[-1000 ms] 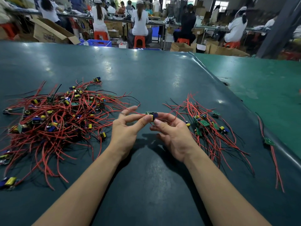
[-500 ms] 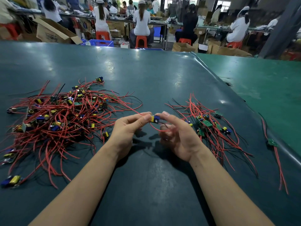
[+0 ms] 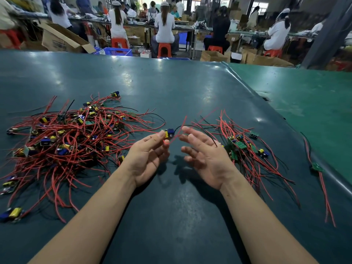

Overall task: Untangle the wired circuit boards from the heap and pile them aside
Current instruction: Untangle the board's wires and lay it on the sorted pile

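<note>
On your left the tangled heap (image 3: pixel 64 141) lies spread over the dark table (image 3: pixel 171 88). Your left hand (image 3: pixel 147 157) now holds the small board (image 3: pixel 168 133) alone, pinched at the fingertips just right of the heap. Half a second ago both hands gripped it; your right hand (image 3: pixel 204 155) has let go and spreads palm-up, fingers loose, with a black lead lying across them. The board's red wires swing free, so it looks untangled. Farther right, the sorted pile (image 3: pixel 245 147) waits for it, likely your next placement.
</note>
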Demonstrator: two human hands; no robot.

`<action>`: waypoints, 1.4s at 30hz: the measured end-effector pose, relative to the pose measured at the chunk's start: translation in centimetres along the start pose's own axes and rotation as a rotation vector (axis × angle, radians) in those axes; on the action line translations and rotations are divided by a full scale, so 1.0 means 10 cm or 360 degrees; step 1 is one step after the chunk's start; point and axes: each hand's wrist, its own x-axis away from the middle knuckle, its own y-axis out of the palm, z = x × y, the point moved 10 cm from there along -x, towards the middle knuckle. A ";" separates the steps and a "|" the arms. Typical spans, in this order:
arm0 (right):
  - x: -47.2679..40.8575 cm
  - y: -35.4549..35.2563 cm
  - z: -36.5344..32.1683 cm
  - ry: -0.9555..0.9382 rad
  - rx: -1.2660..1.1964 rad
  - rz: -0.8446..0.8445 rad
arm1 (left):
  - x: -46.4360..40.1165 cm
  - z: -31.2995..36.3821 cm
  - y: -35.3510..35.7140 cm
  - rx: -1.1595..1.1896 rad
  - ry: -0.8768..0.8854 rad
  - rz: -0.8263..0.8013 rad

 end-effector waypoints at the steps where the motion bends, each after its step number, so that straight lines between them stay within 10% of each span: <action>1: 0.01 0.03 0.01 -0.0004 0.0086 -0.0025 | 0.01 -0.03 0.01 -0.0056 -0.0031 -0.0006; 15: -0.01 -0.12 -0.13 -0.0250 -0.0005 0.0261 | 0.03 -0.13 0.08 0.0197 -0.0283 -0.0139; 26: -0.01 -0.02 -0.03 -0.0175 0.0258 0.0130 | 0.07 -0.09 0.19 -0.0670 0.0218 -0.0132; 37: -0.03 -0.20 0.06 0.0049 -0.0341 0.0360 | 0.03 0.04 0.01 -0.0320 0.0279 0.0149; 42: -0.03 0.00 0.15 0.0100 0.0208 0.0147 | 0.12 0.23 0.06 -0.0777 0.0672 0.0185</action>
